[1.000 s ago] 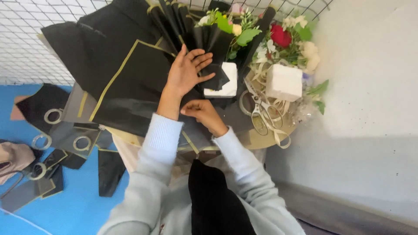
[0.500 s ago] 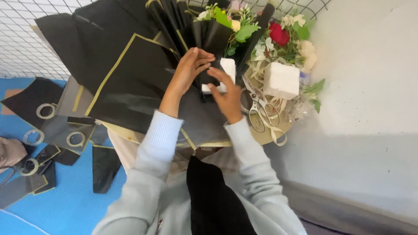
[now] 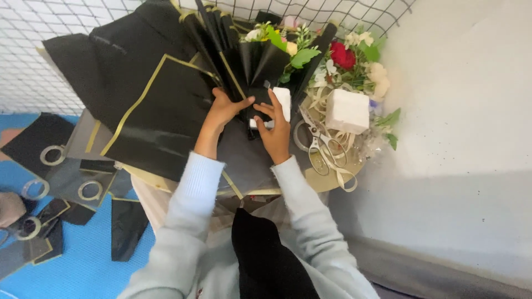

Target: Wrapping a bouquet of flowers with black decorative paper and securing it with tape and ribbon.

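Observation:
A bouquet (image 3: 277,52) wrapped in black paper with gold edging lies on a small round table (image 3: 332,177), its flowers pointing away from me. My left hand (image 3: 224,108) grips the wrapped stem from the left. My right hand (image 3: 274,124) closes on the same stem from the right, fingers over a white block (image 3: 282,99) beneath the wrap. Large black sheets with gold borders (image 3: 155,105) spread out to the left under my left forearm.
Scissors (image 3: 316,144) and cream ribbon (image 3: 338,171) lie right of my hands, beside a white cube (image 3: 347,111) and a red and white flower bunch (image 3: 354,61). Tape rolls (image 3: 52,155) and black paper scraps sit on the blue floor mat (image 3: 83,266). A wire grid (image 3: 33,33) backs the table.
My right hand has risen from near the table's front edge to the bouquet stem. Both hands now close around the stem together.

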